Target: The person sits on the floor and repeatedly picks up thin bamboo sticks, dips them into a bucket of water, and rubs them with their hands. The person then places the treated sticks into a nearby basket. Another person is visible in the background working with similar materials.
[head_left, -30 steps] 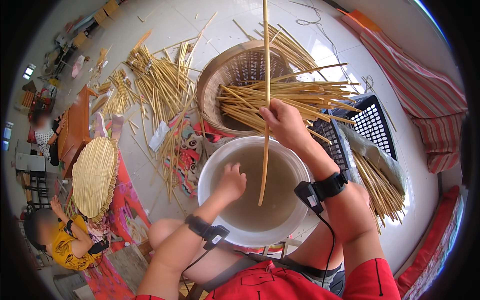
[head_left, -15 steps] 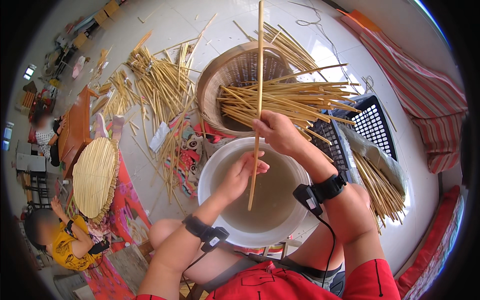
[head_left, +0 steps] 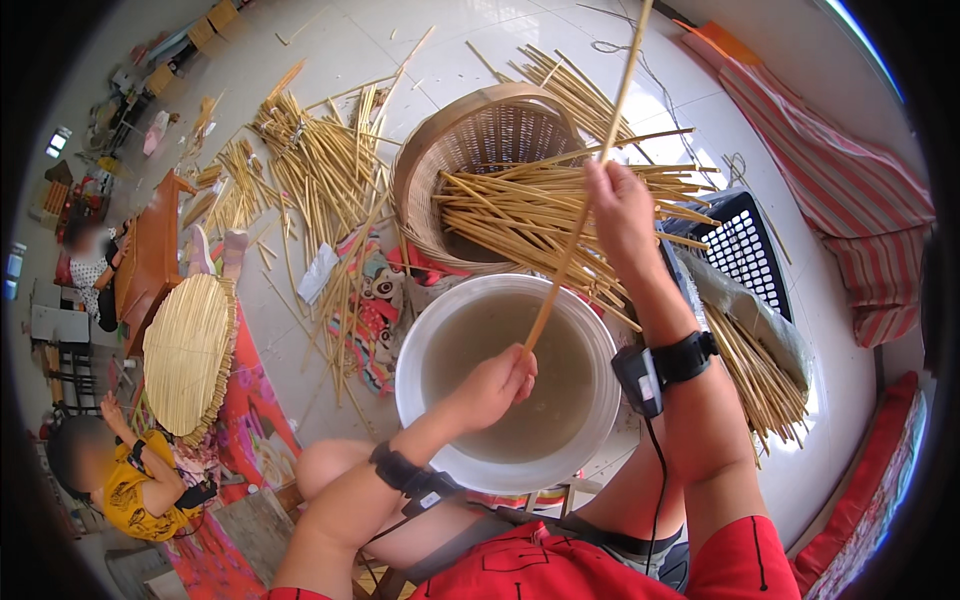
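I am looking down at a pale tiled floor (head_left: 470, 60) strewn with cut stalks, and I take the white basin (head_left: 505, 395) of murky water as my landmark. Just above its water the left hand (head_left: 497, 385) has its grip pinched on the lower end of a long thin reed stick (head_left: 580, 215). The stick slants up and to the right from there. Beyond the basin's far rim the right hand (head_left: 618, 215) has its grip curled round the same stick about midway, so both hands hold it tilted over the water; its top runs out of my view.

Touching the basin's far rim sits a round woven basket (head_left: 480, 140), with a bundle of reed sticks (head_left: 545, 215) laid across its mouth and reaching right. To the right of the basin stands a black plastic crate (head_left: 745, 250), with more sticks lying beside it. Left of the basin a heap of loose stalks (head_left: 320, 170) spreads over the floor, next to a printed cloth (head_left: 375, 300). Well to the left lies a round woven mat (head_left: 188, 350). Below the mat sits another person in a yellow top (head_left: 125, 485).
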Demonstrator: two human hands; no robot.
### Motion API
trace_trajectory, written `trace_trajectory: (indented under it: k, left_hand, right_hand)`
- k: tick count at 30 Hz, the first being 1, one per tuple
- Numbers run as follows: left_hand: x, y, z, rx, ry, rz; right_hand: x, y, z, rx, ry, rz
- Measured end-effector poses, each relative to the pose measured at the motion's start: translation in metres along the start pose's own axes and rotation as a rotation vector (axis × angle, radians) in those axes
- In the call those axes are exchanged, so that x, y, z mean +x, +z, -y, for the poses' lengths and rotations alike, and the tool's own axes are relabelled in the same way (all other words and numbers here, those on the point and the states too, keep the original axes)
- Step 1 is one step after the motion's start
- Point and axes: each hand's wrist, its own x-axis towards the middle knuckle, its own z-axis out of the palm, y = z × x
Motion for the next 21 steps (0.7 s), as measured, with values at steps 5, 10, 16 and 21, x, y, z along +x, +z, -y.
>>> trace_trajectory:
  k: [5, 10, 16, 21]
  left_hand:
    - [-0.015, -0.013, -0.028, -0.415, -0.034, 0.278]
    - [-0.025, -0.032, -0.050, -0.667, -0.059, 0.458]
    - [-0.027, -0.030, -0.054, -0.605, -0.130, 0.434]
    - [-0.027, -0.035, -0.054, -0.544, -0.138, 0.335]
  right_hand:
    - [0.018, -0.018, -0.014, 0.016, 0.047, -0.060]
    - [0.020, -0.016, -0.020, 0.099, 0.137, -0.030]
    - [0.017, -0.011, -0.014, 0.165, 0.130, -0.012]
    - [0.018, -0.011, -0.014, 0.156, 0.145, -0.006]
